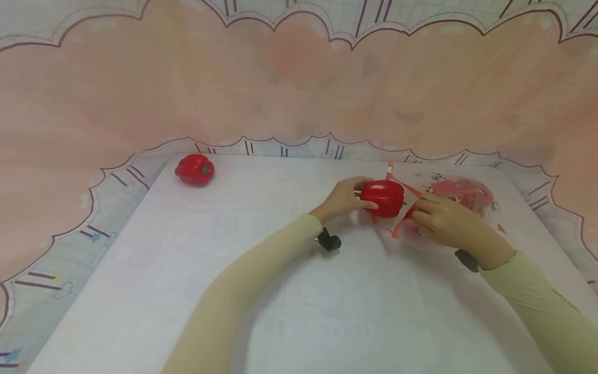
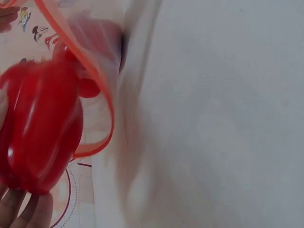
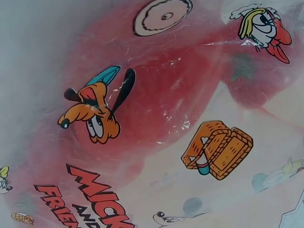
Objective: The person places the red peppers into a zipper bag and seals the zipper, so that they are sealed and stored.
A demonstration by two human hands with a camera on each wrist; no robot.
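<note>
Both hands are at work on the right side of the bench [image 1: 327, 301]. Curled round a red bell pepper [image 1: 383, 198], the left hand [image 1: 344, 197] is opened only as wide as the pepper's body, its thumb on the near side. The right hand [image 1: 444, 221] has its fingers bent closely and grips the edge of a clear plastic bag [image 1: 417, 180]; exactly how its fingertips meet the plastic is hidden.

The held pepper is at the mouth of the bag, above the bench. Orange-red trim [image 2: 107, 111] runs along the bag's opening and, in the left wrist view, loops just beside the pepper. More red shapes [image 3: 161, 90] show through the plastic, and a green patch [image 3: 242, 65] suggests a stem on one of them. Cartoon prints cover the bag: a dog's head [image 3: 97, 111], an orange picnic basket [image 3: 218, 149] and red lettering [image 3: 88, 183] that is cut off by the frame.

A second red pepper [image 1: 191, 170] lies at the far left corner of the bench, well apart from the hands, its green stem turned to the right. Pale sleeves [image 1: 261, 265] cover both arms, and a scalloped, peach-toned cloth [image 1: 233, 88] rises behind the bench.
</note>
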